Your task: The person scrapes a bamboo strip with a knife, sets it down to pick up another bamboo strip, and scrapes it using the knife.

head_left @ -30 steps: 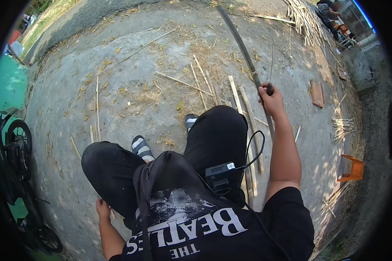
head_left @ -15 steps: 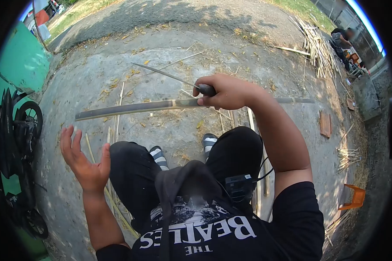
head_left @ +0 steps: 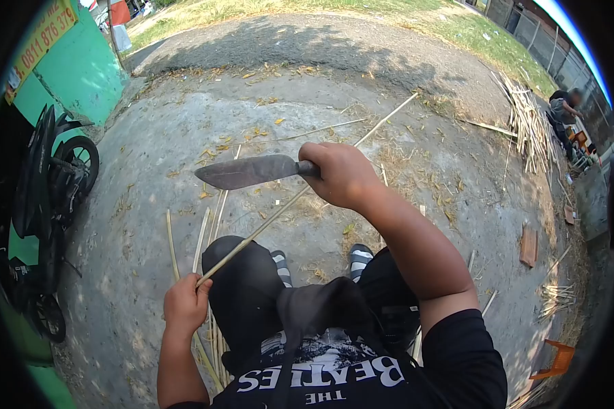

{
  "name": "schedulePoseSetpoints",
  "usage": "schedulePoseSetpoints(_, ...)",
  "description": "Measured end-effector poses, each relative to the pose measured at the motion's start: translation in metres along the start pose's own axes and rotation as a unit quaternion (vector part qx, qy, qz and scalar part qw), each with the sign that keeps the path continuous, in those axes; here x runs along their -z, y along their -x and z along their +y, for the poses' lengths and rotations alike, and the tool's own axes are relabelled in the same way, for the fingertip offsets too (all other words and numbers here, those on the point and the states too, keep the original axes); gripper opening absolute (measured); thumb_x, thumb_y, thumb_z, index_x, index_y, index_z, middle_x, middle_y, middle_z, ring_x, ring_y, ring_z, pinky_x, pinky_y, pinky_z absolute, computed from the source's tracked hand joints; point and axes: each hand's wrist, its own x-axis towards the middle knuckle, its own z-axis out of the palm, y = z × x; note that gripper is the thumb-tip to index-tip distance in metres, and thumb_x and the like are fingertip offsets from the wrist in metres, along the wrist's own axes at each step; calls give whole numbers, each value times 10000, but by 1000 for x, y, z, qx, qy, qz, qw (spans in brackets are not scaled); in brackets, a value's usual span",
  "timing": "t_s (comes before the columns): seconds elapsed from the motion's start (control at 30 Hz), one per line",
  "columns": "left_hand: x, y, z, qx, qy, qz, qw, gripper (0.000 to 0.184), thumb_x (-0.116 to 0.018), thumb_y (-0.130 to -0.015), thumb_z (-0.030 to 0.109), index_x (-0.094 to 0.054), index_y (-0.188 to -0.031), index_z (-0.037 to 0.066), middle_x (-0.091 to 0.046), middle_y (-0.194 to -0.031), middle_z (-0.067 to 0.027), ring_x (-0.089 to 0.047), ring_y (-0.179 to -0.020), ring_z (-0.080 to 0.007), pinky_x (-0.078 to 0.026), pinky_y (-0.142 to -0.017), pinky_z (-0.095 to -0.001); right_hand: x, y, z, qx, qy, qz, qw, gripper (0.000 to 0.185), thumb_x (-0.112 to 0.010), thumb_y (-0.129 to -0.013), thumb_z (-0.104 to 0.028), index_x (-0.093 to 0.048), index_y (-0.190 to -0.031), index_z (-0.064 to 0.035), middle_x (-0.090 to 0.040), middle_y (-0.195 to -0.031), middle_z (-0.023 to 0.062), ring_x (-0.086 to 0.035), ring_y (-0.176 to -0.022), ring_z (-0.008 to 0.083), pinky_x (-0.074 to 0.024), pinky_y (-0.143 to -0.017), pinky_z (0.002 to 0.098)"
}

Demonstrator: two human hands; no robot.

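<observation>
My left hand [head_left: 186,303] is closed around the near end of a long, thin bamboo strip [head_left: 269,221]. The strip slants up and away to the right, over my knee, and passes behind my right hand [head_left: 341,175]. That hand grips the short dark handle of a broad-bladed machete [head_left: 249,173]. Its blade points left with the flat side toward me, above the strip. Whether my right fingers also touch the strip is hidden.
More bamboo strips [head_left: 201,238] lie on the concrete by my left leg. A bamboo pile [head_left: 531,126] lies at the far right, near another person [head_left: 565,112]. A motorcycle [head_left: 51,198] stands at left; an orange stool [head_left: 554,360] and brick [head_left: 529,247] are at right.
My left hand went from open to closed on a bamboo strip. The dark slat lying crosswise under my right hand no longer shows that way. The machete's flat side has turned toward me.
</observation>
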Motion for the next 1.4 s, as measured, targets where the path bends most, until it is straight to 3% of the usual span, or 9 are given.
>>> schedulePoseSetpoints(0.07, -9, 19, -14, 67, 33, -61, 995, 316, -643, -1020, 309, -632, -920, 9, -670, -825, -208, -638, -750, -443, -472, -633, -486, -11, 0, -3, -12, -1, 32, 999, 289, -758, -924, -336, -639, -916, -72, -677, -778, 164, -670, -765, 412, -516, -670, 488)
schedulePoseSetpoints(0.27, -31, 59, -38, 147, 217, -123, 957, 382, -550, -1079, 313, -624, -922, -27, -657, -784, -148, -640, -740, -268, -498, -703, -416, -63, 20, 4, 5, -87, -184, 979, 325, -735, -930, -395, -682, -953, -75, -703, -813, 184, -687, -814, 428, -528, -732, 527)
schedulePoseSetpoints(0.47, -40, 71, -38, 173, 232, -154, 945, 377, -538, -1083, 319, -634, -942, -16, -664, -791, -165, -660, -748, -306, -507, -712, -419, -77, 35, -7, 44, -78, -242, 966, 308, -723, -930, -378, -694, -963, -73, -706, -815, 185, -692, -824, 430, -535, -751, 535)
schedulePoseSetpoints(0.53, -45, 69, -27, 120, 201, -125, 964, 376, -533, -1082, 315, -621, -924, -14, -649, -769, -193, -661, -736, -356, -499, -685, -434, -78, 38, -7, 45, -68, -258, 963, 291, -714, -932, -376, -701, -974, -88, -717, -854, 174, -702, -858, 412, -545, -764, 531)
schedulePoseSetpoints(0.77, -45, 69, -14, 68, 151, -94, 982, 373, -531, -1073, 289, -557, -846, -6, -608, -735, -257, -629, -737, -489, -451, -617, -509, -83, 22, 52, -136, 11, -255, 957, 306, -681, -956, -407, -738, -1066, -128, -742, -969, 149, -713, -964, 364, -564, -823, 506)
schedulePoseSetpoints(0.97, -48, 69, -19, 34, 127, -75, 989, 365, -524, -1072, 287, -565, -865, -10, -612, -725, -273, -618, -728, -518, -449, -627, -550, -100, 38, 2, -17, 8, -340, 940, 304, -685, -948, -403, -756, -1056, -128, -745, -974, 154, -712, -967, 374, -558, -841, 510)
schedulePoseSetpoints(1.07, -51, 71, -18, 34, 110, -68, 991, 363, -524, -1070, 284, -568, -865, -12, -617, -727, -277, -615, -729, -523, -447, -634, -566, -107, 28, 30, -35, -15, -323, 946, 318, -684, -947, -398, -757, -1047, -104, -741, -963, 164, -711, -954, 382, -555, -835, 509)
schedulePoseSetpoints(1.17, -47, 71, -10, 46, 81, -62, 994, 362, -526, -1069, 279, -566, -851, -8, -618, -726, -276, -616, -735, -522, -449, -646, -575, -100, 13, 63, -154, -41, -281, 946, 325, -682, -946, -381, -758, -1039, -79, -743, -960, 184, -710, -945, 386, -551, -839, 506)
schedulePoseSetpoints(1.4, -51, 72, -10, 33, 35, -46, 998, 320, -545, -1060, 262, -579, -887, -4, -626, -769, -268, -617, -750, -512, -456, -662, -578, -120, 30, 32, -67, -54, -339, 937, 306, -686, -935, -380, -771, -1066, -117, -751, -976, 171, -711, -962, 379, -555, -851, 498)
